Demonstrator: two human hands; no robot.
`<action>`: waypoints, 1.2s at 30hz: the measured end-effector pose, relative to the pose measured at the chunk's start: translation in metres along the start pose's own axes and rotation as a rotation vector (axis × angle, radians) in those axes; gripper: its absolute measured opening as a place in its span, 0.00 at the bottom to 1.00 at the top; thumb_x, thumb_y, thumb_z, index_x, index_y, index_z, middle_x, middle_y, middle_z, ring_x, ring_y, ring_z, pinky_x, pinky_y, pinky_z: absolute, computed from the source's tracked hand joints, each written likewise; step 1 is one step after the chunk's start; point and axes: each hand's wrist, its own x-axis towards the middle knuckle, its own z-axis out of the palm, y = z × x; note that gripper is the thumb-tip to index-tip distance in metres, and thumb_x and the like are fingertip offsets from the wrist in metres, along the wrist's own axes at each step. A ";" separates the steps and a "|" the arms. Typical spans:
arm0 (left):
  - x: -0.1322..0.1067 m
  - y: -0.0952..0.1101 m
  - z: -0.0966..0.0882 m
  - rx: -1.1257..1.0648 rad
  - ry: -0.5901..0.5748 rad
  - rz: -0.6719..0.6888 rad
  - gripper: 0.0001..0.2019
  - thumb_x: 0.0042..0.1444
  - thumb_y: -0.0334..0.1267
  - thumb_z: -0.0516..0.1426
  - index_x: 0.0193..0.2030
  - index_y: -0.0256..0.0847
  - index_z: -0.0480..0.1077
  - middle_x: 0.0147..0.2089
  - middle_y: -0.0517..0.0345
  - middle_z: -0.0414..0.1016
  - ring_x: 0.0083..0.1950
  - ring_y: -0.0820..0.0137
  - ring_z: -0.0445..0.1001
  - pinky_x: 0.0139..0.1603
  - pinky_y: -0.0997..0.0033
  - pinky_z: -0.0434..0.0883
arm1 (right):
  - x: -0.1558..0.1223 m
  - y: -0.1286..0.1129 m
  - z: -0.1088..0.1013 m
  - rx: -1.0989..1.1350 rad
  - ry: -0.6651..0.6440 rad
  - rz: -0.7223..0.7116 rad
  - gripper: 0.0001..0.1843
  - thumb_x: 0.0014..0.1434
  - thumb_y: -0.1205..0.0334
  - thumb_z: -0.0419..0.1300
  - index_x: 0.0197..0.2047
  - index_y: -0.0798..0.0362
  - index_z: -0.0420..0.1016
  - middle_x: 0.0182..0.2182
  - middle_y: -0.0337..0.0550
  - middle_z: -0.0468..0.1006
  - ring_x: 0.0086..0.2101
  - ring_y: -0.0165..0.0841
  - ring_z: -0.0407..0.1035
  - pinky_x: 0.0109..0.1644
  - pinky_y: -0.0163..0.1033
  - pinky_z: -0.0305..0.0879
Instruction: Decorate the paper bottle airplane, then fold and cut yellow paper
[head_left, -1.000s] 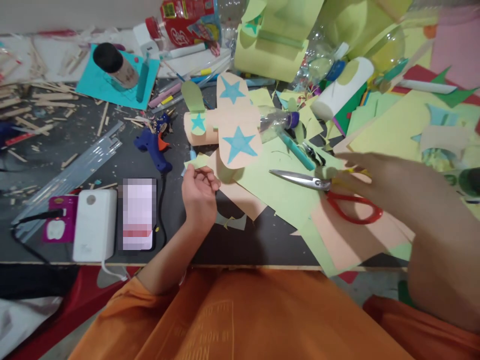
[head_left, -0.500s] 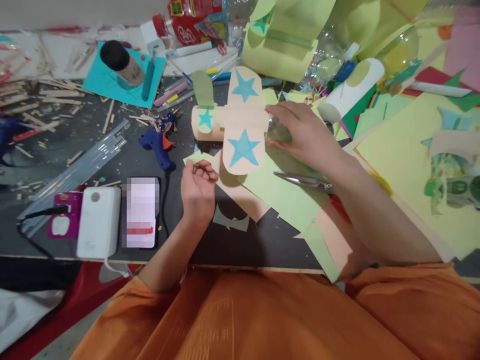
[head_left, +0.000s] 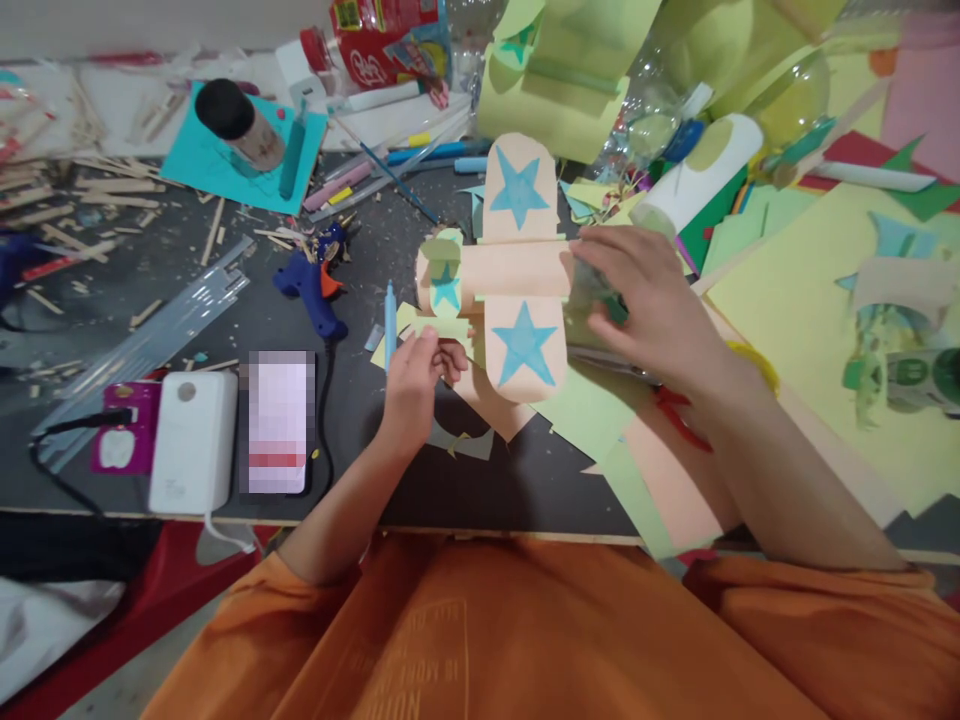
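Observation:
A handmade toy airplane (head_left: 517, 270) with a peach paper body and wings carries blue stars on both wings and a smaller one at the tail. My right hand (head_left: 645, 300) grips its clear, bottle-like nose from the right, thumb and fingers curved around it. My left hand (head_left: 420, 385) is at the tail, fingers curled, its thumb against a pale green tail flap (head_left: 446, 327). The tail tilts towards me. Beneath lie peach and green paper sheets (head_left: 592, 405). Scissors with red handles (head_left: 682, 420) are partly hidden by my right forearm.
A blue glue gun (head_left: 311, 290), a phone (head_left: 277, 420) and a white power bank (head_left: 193, 440) lie left. Behind are a black-capped bottle (head_left: 240, 125) on turquoise card, a red bottle (head_left: 386, 45) and a white paper tube (head_left: 701, 170). Wooden sticks litter the far left.
The airplane has shifted right and slightly towards me, its tail turned. My left hand has moved up and right to the tail flap. A light blue pen beside it is now uncovered.

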 end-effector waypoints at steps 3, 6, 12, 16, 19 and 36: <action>-0.003 -0.003 0.002 0.069 -0.076 0.002 0.22 0.68 0.44 0.57 0.21 0.40 0.69 0.19 0.61 0.68 0.22 0.76 0.65 0.27 0.76 0.65 | 0.008 -0.014 -0.008 0.062 0.060 0.000 0.21 0.69 0.69 0.49 0.61 0.48 0.70 0.59 0.52 0.80 0.60 0.47 0.73 0.66 0.62 0.66; -0.005 -0.004 0.002 0.139 -0.118 0.019 0.26 0.66 0.50 0.58 0.18 0.41 0.66 0.17 0.60 0.66 0.20 0.76 0.62 0.26 0.74 0.63 | 0.018 -0.035 -0.008 0.137 -0.031 0.003 0.15 0.74 0.59 0.49 0.54 0.47 0.75 0.52 0.50 0.82 0.56 0.46 0.75 0.62 0.58 0.67; -0.008 -0.001 -0.002 0.283 -0.228 0.078 0.35 0.64 0.65 0.54 0.13 0.43 0.61 0.14 0.62 0.57 0.18 0.77 0.54 0.23 0.70 0.58 | 0.033 -0.067 0.019 0.274 -0.061 -0.071 0.14 0.73 0.59 0.51 0.39 0.50 0.76 0.40 0.46 0.81 0.43 0.41 0.73 0.50 0.49 0.65; -0.007 -0.007 -0.003 0.319 -0.308 0.187 0.35 0.64 0.66 0.54 0.15 0.42 0.63 0.15 0.63 0.59 0.18 0.77 0.56 0.24 0.71 0.60 | 0.033 -0.071 0.022 0.354 -0.052 0.006 0.10 0.68 0.65 0.55 0.33 0.48 0.71 0.36 0.44 0.81 0.41 0.41 0.73 0.49 0.49 0.64; -0.007 -0.004 -0.006 0.219 -0.358 0.191 0.29 0.60 0.68 0.58 0.28 0.41 0.74 0.18 0.65 0.64 0.19 0.77 0.59 0.22 0.73 0.60 | 0.029 -0.060 0.011 0.392 0.011 0.017 0.10 0.69 0.62 0.55 0.34 0.47 0.70 0.38 0.44 0.82 0.42 0.43 0.75 0.51 0.52 0.67; 0.069 0.102 -0.083 1.483 0.195 -0.028 0.26 0.57 0.54 0.66 0.19 0.44 0.61 0.18 0.66 0.57 0.25 0.71 0.54 0.35 0.70 0.52 | -0.023 0.015 0.029 0.188 0.151 0.115 0.06 0.68 0.59 0.58 0.40 0.43 0.76 0.64 0.45 0.78 0.64 0.52 0.72 0.67 0.67 0.69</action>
